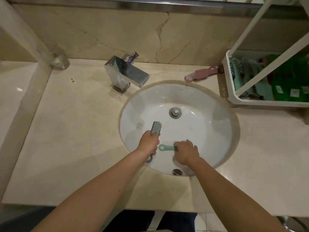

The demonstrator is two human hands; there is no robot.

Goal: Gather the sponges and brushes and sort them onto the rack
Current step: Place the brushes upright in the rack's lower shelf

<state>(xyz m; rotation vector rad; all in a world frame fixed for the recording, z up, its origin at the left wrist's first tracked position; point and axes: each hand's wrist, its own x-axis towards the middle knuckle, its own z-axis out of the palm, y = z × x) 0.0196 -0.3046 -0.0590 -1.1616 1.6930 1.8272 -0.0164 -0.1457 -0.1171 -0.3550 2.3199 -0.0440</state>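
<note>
The sorting is judged to be partly done. In the rack (229,84) at the right edge of the counter (75,131), several teal brushes (240,72) are seen standing side by side, with green sponges (287,81) stacked just beside them in the same tray. How many of each are there cannot be counted, as the rack's frame hides part of them.

Two brushes are in hand over the basin (209,114). A blue-grey brush (155,128) is gripped by the left hand (148,143), the fingers being wrapped round its handle; its bristle head points up and away, and the looped end shows below the fist. A green brush (165,147) is held at its head end by the right hand (186,151), whose fingers are curled over it – the handle with its hanging hole sticks out toward the left hand. Whether this brush is lifted or resting on the porcelain cannot be told.

A pink brush (202,74) lies on the counter behind the basin, close to the rack's corner but not in it.

Three brushes are therefore left to be placed – the two in hand and the pink one. No loose sponge is seen outside the rack
</note>
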